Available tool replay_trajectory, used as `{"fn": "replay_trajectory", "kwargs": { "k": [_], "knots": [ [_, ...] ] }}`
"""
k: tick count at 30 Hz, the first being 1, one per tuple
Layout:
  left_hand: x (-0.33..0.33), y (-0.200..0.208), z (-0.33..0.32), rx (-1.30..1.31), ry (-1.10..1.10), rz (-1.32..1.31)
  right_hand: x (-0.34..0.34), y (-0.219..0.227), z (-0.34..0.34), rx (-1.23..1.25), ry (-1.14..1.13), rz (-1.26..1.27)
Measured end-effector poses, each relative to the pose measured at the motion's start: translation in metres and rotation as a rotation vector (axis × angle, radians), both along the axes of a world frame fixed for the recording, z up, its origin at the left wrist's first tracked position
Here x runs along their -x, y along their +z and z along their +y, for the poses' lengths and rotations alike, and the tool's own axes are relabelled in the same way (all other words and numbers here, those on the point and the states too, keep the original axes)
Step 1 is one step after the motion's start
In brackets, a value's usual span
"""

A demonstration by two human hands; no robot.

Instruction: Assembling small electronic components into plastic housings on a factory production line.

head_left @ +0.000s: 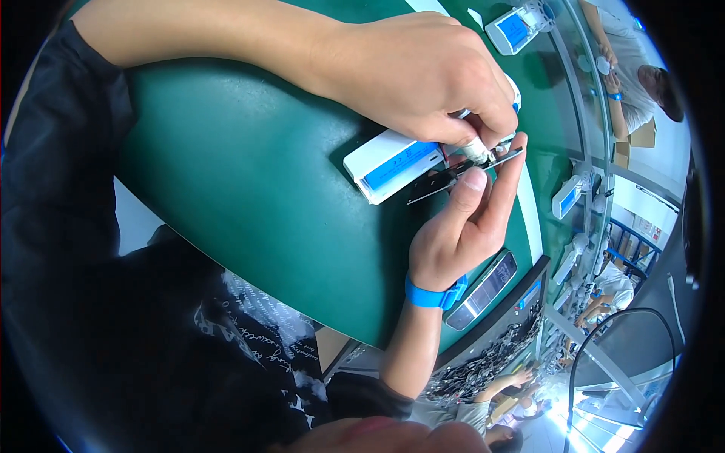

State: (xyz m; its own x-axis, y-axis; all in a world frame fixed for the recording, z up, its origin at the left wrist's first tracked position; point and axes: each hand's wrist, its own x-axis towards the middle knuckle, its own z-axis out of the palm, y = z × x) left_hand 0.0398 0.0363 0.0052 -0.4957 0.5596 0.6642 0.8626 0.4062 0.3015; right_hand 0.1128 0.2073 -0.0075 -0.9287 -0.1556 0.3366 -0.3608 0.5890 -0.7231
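My left hand (pixel 430 79) reaches in from the upper left, closed in a pinch on a small whitish piece (pixel 476 149) pressed against a thin dark panel, perhaps a circuit board (pixel 434 183). The piece's exact kind is unclear. My right hand (pixel 461 226), with a blue band on the wrist, grips the panel's edge between thumb and fingers and holds it tilted. Beside the panel lies an opened white housing (pixel 366 167) with a blue battery-like block (pixel 400 164) inside. Red wire shows between housing and panel. My left hand covers the housing's far end.
A smartphone (pixel 482 291) lies near my right wrist on the green table (pixel 257 166). Similar white housings (pixel 513 32) stand across a white strip (pixel 531 219). A dark tray (pixel 491 343) holds many small parts. Other people work beyond, one (pixel 630 68) at the upper right.
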Motion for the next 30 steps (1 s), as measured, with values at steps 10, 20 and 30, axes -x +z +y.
{"fn": "replay_trajectory", "kwargs": {
  "k": [10, 20, 30],
  "knots": [
    [0.003, -0.018, -0.025, -0.111, -0.073, -0.101, 0.012, 0.013, 0.017, -0.261, 0.166, 0.052],
    [0.024, 0.002, -0.003, -0.113, -0.151, 0.015, 0.021, 0.012, 0.041, 0.343, 0.421, -0.414],
    [0.187, 0.021, 0.103, 0.491, 0.08, -0.157, 0.046, -0.02, 0.063, 1.057, 0.166, -0.282]
  ]
}}
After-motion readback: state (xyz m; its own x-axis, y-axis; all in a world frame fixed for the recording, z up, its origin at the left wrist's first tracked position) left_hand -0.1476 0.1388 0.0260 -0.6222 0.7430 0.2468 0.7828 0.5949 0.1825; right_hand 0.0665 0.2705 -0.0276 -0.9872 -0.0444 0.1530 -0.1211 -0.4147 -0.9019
